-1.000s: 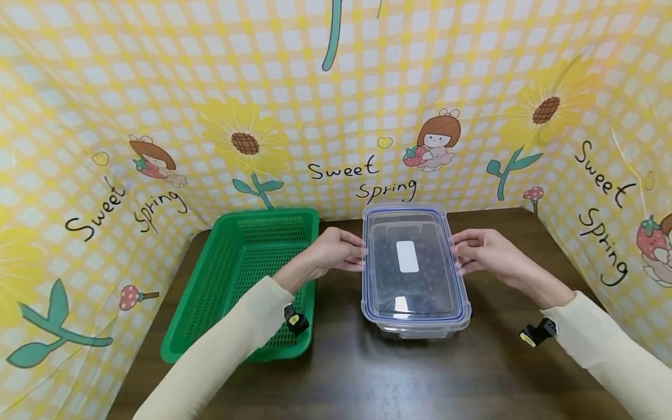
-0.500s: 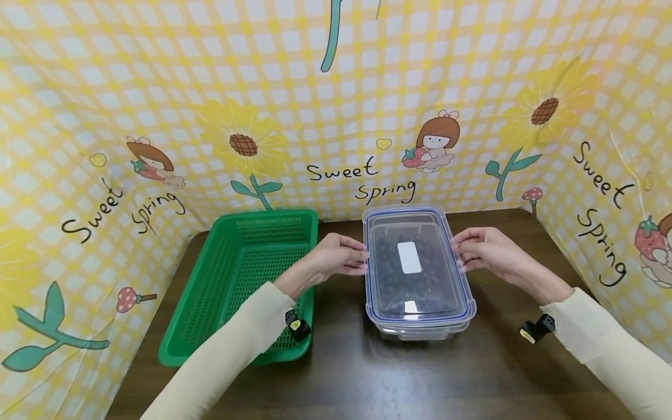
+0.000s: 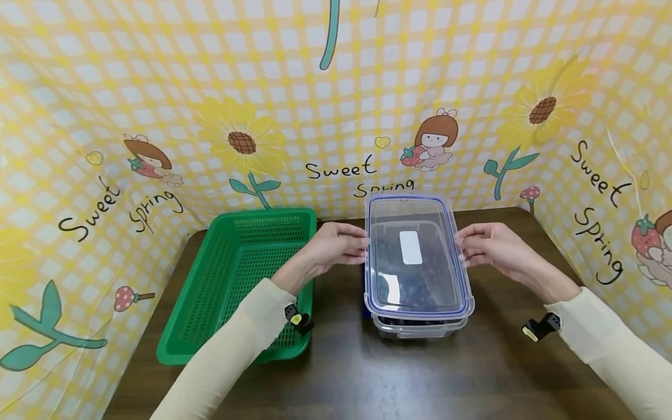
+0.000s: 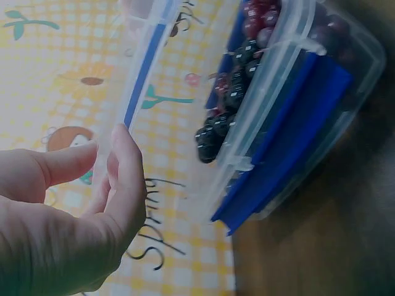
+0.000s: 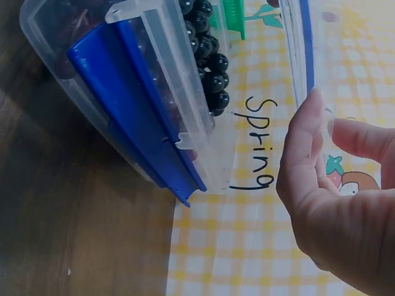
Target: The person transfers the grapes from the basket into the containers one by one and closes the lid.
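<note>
One green basket (image 3: 184,303) sits at the left on the dark brown table (image 3: 367,379), its slotted walls and mesh floor showing beneath a pale sleeve (image 3: 252,326) that crosses its near right part. Just right of it, the left hand (image 3: 333,248) pinches the left edge of a clear lid (image 3: 420,286) between thumb and fingers. The lid, rimmed with a blue line and bearing a white label (image 3: 411,248), is held above a clear box (image 3: 420,331), with a gap between the two in both wrist views. Inside the box lies a heap of round, glossy fruit (image 4: 237,86), black and dark red, some seen blurred through the plastic. A blue flap (image 4: 290,148) hangs along the left side of the box, and another blue flap (image 5: 136,111) along its right. Furthest right, the right hand (image 3: 490,248) pinches the lid's right edge between thumb and fingers
</note>
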Tool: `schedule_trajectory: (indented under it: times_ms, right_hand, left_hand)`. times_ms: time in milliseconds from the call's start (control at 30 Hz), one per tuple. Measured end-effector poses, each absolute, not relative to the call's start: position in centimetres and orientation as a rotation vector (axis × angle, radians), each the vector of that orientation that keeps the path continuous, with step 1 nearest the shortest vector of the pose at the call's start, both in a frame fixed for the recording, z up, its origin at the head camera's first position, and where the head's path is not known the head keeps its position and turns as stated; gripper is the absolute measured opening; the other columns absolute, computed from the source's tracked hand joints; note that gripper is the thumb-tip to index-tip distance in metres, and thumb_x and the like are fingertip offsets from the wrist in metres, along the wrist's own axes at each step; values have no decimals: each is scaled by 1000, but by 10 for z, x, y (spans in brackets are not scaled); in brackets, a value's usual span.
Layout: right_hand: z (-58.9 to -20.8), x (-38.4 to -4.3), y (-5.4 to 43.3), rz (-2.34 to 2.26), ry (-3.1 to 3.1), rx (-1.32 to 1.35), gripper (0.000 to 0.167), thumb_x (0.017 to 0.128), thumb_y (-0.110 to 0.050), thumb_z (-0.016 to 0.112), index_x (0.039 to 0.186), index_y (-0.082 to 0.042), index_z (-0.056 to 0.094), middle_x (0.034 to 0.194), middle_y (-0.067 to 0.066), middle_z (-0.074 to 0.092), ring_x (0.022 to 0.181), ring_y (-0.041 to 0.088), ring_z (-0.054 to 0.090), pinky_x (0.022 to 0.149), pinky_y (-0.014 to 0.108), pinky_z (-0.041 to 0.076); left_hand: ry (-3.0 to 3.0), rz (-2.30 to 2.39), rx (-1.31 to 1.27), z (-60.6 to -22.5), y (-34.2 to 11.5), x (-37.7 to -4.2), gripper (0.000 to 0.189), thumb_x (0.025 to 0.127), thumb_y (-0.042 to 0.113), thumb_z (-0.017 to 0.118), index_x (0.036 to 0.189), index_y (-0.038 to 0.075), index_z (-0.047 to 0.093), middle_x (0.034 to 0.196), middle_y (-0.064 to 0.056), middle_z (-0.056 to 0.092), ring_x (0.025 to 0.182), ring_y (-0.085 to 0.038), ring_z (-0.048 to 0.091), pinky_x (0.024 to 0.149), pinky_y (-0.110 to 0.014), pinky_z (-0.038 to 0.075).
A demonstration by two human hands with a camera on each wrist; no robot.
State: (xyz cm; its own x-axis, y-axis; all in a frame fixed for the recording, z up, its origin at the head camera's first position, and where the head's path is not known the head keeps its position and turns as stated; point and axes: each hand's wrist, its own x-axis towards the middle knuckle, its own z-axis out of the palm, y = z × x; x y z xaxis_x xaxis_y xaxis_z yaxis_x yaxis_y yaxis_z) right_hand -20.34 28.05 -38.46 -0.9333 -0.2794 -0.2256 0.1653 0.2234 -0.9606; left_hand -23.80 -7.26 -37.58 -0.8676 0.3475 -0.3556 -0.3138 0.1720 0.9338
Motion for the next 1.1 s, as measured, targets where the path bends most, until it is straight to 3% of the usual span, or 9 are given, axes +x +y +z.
schedule_trajectory:
  times_ms: [167, 467, 600, 800, 967, 1100]
  right_hand:
    - [-378, -202, 279, -1797, 2194, -122, 24, 105, -11, 62, 117, 10, 61, 85, -3, 72, 76, 11, 70, 72, 28, 64]
    - [-372, -201, 279, -1949, 2206, -132, 12, 105, -15, 64, 101, -7, 71, 83, -3, 73, 72, 11, 68, 66, 25, 60]
    - [-373, -200, 278, -1996, 2228, -154, 9, 104, -15, 66, 102, -9, 72, 84, -6, 71, 71, 8, 64, 64, 23, 58]
    - [-371, -197, 279, -2267, 2113, -263, 3, 103, -11, 69, 104, -8, 71, 68, -5, 62, 55, 8, 47, 52, 23, 43]
    - [-368, -198, 278, -2399, 2020, -395, 7, 104, -8, 65, 110, -8, 69, 69, 0, 75, 48, 10, 57, 47, 22, 48]
    - [-368, -199, 279, -2426, 2002, -448, 11, 105, -7, 63, 115, -7, 67, 82, 5, 82, 50, 15, 64, 51, 23, 53]
  left_hand:
    - [2001, 1778, 77, -367, -74, -240, 31, 99, 7, 72, 127, -5, 67, 98, -10, 75, 79, -16, 73, 83, -35, 66]
    - [2058, 1799, 115, -359, -73, -241, 30, 99, 5, 72, 125, -8, 70, 99, -13, 76, 78, -16, 75, 84, -37, 66]
    - [2106, 1797, 145, -356, -73, -238, 26, 99, 6, 73, 121, -6, 70, 101, -14, 77, 78, -16, 76, 84, -38, 66]
    - [2307, 1777, 318, -348, -69, -231, 17, 98, 13, 75, 112, 4, 75, 103, -13, 77, 83, -19, 76, 81, -32, 66]
    - [2509, 1740, 460, -341, -68, -227, 15, 98, 20, 77, 110, 11, 77, 103, -9, 79, 84, -18, 72, 73, -29, 60]
    - [2433, 1860, 519, -341, -67, -226, 17, 97, 14, 77, 112, 6, 74, 105, -13, 77, 78, -16, 74, 74, -35, 65]
